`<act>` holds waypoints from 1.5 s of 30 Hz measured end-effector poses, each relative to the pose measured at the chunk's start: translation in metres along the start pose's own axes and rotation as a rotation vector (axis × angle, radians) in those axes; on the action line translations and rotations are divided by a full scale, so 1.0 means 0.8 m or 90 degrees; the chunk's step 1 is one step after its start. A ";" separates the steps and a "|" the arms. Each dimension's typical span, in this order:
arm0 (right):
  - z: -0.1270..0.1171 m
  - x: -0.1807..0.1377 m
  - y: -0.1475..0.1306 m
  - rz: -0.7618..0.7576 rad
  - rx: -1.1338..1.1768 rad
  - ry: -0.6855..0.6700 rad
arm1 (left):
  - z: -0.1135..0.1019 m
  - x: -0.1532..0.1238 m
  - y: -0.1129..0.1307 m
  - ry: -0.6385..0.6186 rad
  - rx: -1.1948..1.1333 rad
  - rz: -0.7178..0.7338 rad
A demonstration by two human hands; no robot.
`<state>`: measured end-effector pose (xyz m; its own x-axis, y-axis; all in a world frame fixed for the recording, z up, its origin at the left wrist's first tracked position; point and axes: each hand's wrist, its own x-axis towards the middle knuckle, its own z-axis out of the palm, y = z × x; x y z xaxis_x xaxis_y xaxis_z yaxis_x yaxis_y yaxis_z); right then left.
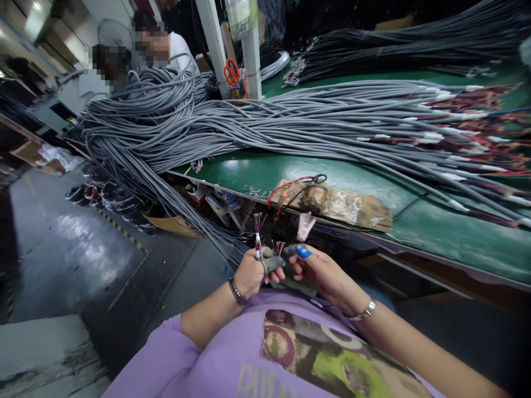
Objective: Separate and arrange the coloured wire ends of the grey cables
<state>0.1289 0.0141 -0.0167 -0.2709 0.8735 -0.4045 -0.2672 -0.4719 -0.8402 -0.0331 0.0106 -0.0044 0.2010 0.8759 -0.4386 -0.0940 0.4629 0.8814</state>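
My left hand [253, 272] is closed around a grey cable end [258, 239] whose stripped coloured wires stick upward. A grey finger cot covers one of its fingers. My right hand [321, 272] is closed too, pinching a second short tuft of coloured wires [279, 247] right beside the left hand; its fingertip wears a blue cover [303, 251]. Both hands sit close together in front of my chest, just below the green bench's edge [373, 235]. Several grey cables [199, 221] hang from the bench down toward my hands.
A large heap of grey cables [257, 119] covers the green bench, its stripped ends at the right. A taped brown cardboard piece [344, 204] with a red wire lies at the bench edge. Orange scissors [232, 71] hang on a white post. Two people sit beyond the heap, upper left.
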 end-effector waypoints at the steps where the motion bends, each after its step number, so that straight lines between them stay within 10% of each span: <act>1: 0.002 -0.001 -0.001 -0.005 -0.033 -0.015 | 0.001 0.000 0.000 0.003 0.008 0.003; 7: 0.010 0.001 -0.008 -0.070 -0.203 -0.022 | 0.007 -0.002 -0.005 -0.005 0.085 0.023; 45: 0.003 0.003 0.001 -0.055 -0.016 0.033 | 0.016 -0.001 -0.007 0.044 0.007 0.057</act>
<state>0.1256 0.0156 -0.0176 -0.1993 0.9163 -0.3473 -0.2636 -0.3915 -0.8816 -0.0201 0.0054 -0.0069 0.1238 0.9215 -0.3682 -0.0982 0.3806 0.9195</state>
